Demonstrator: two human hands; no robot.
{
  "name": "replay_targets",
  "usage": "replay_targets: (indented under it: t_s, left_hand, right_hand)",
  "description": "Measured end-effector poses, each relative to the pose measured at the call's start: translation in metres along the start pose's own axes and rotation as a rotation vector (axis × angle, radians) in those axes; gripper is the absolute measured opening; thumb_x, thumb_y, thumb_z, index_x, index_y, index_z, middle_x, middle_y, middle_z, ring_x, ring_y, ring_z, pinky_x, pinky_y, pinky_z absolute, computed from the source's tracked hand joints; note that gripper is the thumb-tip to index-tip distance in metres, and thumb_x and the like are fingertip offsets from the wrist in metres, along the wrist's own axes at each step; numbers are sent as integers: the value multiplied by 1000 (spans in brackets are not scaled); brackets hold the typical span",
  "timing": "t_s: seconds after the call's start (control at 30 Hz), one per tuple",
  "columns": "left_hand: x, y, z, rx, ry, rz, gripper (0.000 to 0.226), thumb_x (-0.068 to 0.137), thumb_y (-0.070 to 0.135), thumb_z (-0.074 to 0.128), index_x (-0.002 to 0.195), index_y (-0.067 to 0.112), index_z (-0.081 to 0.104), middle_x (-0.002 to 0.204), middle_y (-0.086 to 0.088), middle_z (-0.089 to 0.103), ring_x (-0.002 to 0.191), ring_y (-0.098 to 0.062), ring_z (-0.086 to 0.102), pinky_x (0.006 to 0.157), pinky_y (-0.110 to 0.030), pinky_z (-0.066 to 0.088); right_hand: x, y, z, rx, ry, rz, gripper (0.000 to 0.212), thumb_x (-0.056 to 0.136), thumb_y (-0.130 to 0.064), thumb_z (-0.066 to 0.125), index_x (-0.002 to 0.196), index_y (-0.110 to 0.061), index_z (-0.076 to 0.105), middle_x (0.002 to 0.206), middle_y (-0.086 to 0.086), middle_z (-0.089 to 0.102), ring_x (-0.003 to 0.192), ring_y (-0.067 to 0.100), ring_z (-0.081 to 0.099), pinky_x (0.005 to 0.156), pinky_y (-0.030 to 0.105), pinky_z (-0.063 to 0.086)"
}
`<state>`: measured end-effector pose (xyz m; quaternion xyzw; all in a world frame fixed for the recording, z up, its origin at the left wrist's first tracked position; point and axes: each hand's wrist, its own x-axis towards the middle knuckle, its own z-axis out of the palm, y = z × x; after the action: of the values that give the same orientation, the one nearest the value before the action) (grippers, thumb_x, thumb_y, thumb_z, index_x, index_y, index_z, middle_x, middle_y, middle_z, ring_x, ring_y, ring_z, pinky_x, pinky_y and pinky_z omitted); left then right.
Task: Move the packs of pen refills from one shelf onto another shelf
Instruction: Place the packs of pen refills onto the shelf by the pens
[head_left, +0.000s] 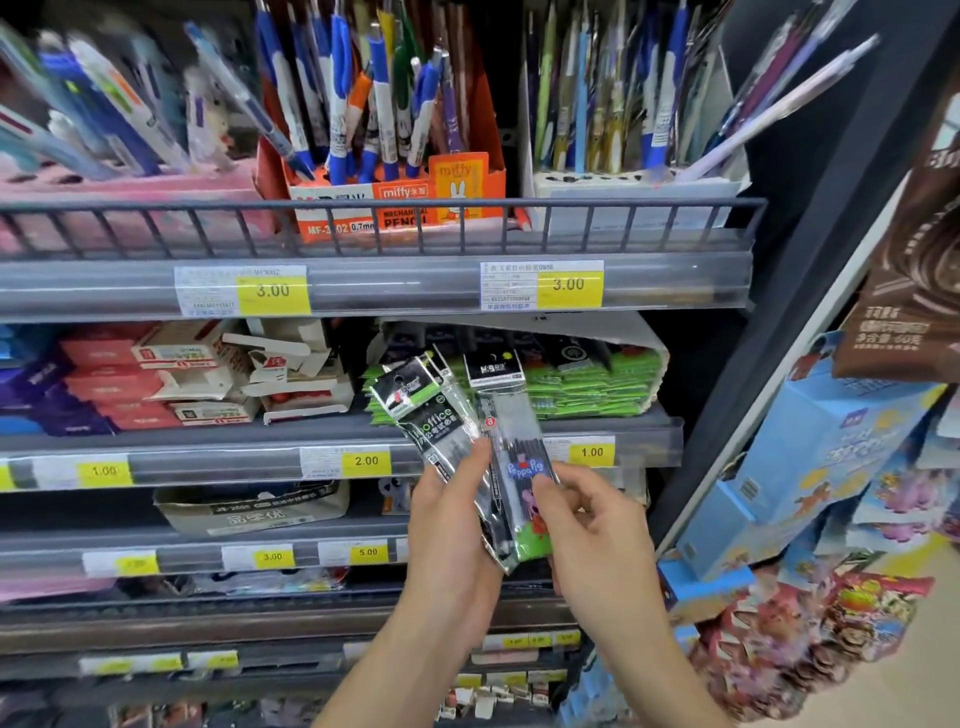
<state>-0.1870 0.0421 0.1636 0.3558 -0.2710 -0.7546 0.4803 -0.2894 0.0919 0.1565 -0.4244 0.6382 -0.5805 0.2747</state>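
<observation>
Both forearms reach up from the bottom edge, hands meeting in front of the stationery shelves. Left hand (452, 525) grips a fanned bundle of refill packs (441, 415), thumb pressed across the black-and-green "office" pack on top. Right hand (592, 525) pinches the Peppa Pig refill pack (522, 483), thumb on its printed face, fingers curled behind it; this pack overlaps the bundle's right edge. Just behind, a green stack of refill packs (587, 384) lies in an open carton on the middle shelf (208, 431). Above, a Miffy mechanical pencil box (400, 197) stands behind the wire rail (156, 205).
</observation>
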Motion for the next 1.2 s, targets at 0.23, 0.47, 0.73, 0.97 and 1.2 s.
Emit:
replay_targets:
  t_s: [0.23,0.47,0.73,0.97,1.2]
  left_hand:
    - [3,1,-7,64,10,46,35,90,16,80,123,11,69,115,-17,79,107,-38,77,85,-55,64]
    - [6,1,-4,134,30,119,30,83,24,84,109,11,77,114,-20,79,115,-46,71,105,-69,51]
    - [8,1,-7,84,-14,46,5,88,31,81,88,26,80,84,-5,80,74,-20,78,63,-34,62]
    - [8,2,-7,72,45,0,27,88,33,82,108,16,74,80,-4,76,71,-16,75,63,-31,61]
    - [7,10,-7,51,55,-27,29,93,32,78,117,17,72,83,-4,77,72,-16,75,62,-32,61]
  right_hand:
    - [-4,-2,-4,78,-69,60,17,99,-39,62,90,-46,74,74,-7,72,54,3,58,50,21,44]
    - [-2,-2,-15,415,-144,391,15,92,-30,72,94,-18,81,84,-3,68,60,13,54,46,28,42]
    - [21,-13,-28,384,-4,354,23,97,-31,65,77,-24,75,57,1,56,41,17,44,37,25,32]
    - [70,-32,-11,360,73,326,17,96,-37,66,88,-23,73,51,-2,48,38,9,35,35,20,25]
    - [69,-15,-6,244,129,90,36,95,-43,68,125,-26,59,71,-2,71,54,14,66,54,30,54]
